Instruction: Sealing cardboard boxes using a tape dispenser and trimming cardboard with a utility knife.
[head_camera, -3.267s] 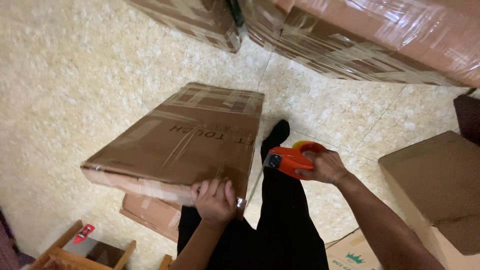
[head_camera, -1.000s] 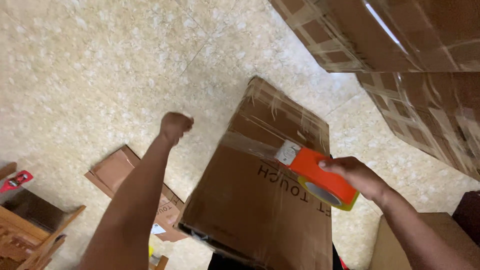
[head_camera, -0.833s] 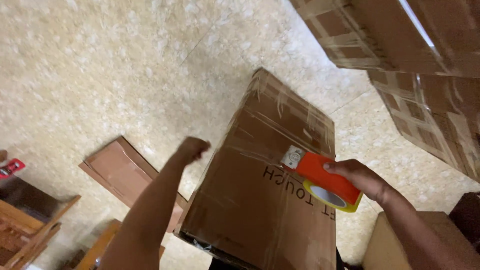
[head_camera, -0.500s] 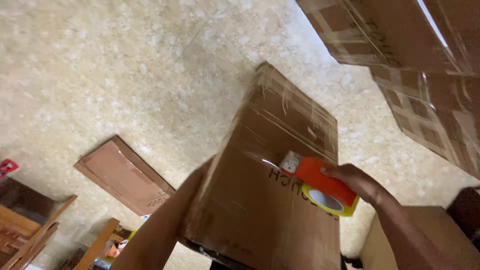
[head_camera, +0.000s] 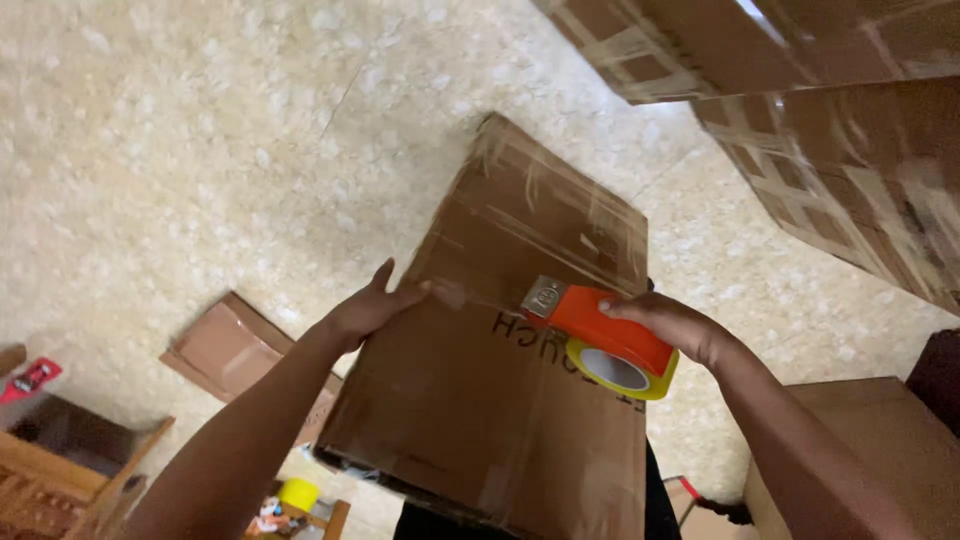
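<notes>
A: Currently, what is being held?

B: An orange tape dispenser with a yellow-cored roll (head_camera: 603, 340) is being gripped by the right hand (head_camera: 672, 326), fingers closed around its body. It is being pressed onto the top face of a large brown cardboard box wrapped in clear tape (head_camera: 510, 400).

A: Left hand?

B: The left hand (head_camera: 372, 308) is being laid open against the box's left edge, nothing clasped. The box is being propped over the speckled stone floor (head_camera: 180, 150), a flattened brown cardboard piece (head_camera: 225, 345) lying just beside it.

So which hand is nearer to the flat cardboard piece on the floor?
Left. The left hand presses the box's left edge, just above the flat cardboard piece; the right hand grips the tape dispenser farther right.
</notes>
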